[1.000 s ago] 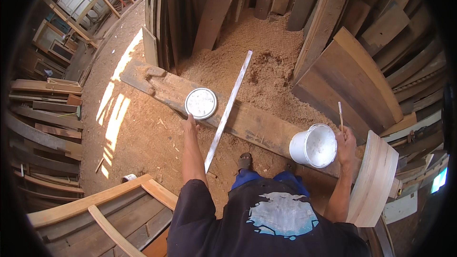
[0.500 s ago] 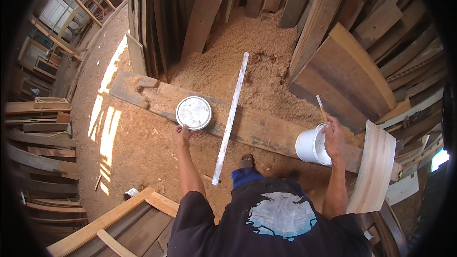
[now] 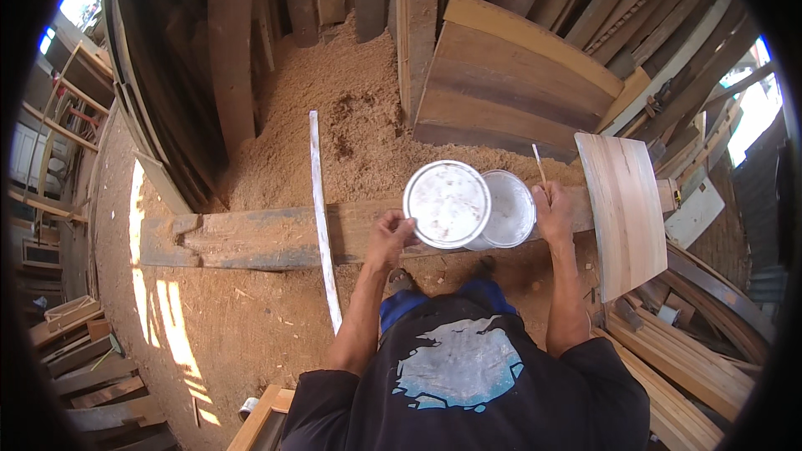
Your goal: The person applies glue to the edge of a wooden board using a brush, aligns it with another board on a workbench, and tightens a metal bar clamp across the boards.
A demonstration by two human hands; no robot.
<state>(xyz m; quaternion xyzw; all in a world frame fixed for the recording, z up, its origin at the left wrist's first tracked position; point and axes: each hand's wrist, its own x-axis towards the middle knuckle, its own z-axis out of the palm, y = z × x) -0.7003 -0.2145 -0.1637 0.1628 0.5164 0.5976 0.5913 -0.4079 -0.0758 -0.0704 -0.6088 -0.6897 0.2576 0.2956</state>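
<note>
My left hand [image 3: 391, 238] pinches the edge of a round white lid [image 3: 447, 205], smudged on top. The lid overlaps the left side of a white plastic bucket [image 3: 511, 210]; I cannot tell whether they touch. At the bucket's right rim my right hand [image 3: 554, 213] is closed, with a thin paintbrush [image 3: 541, 169] sticking up between its fingers, pale tip upward. That hand seems to grip the bucket rim too. Both sit over a long plank [image 3: 242, 238] that lies crosswise in front of me. A narrow white-painted strip [image 3: 319, 200] crosses the plank further left.
Sawdust [image 3: 359, 125] is heaped behind the plank. Boards lean beyond it, among them a wide brown panel [image 3: 510, 83]. A pale wooden panel [image 3: 622, 213] stands at the plank's right end. Stacked lumber [image 3: 668, 376] lies at lower right, and a wooden frame [image 3: 259, 418] at lower left.
My left hand has brought the lid rightward to the bucket, partly covering it from view. My right hand still holds the paintbrush at the bucket. The view has turned to the right.
</note>
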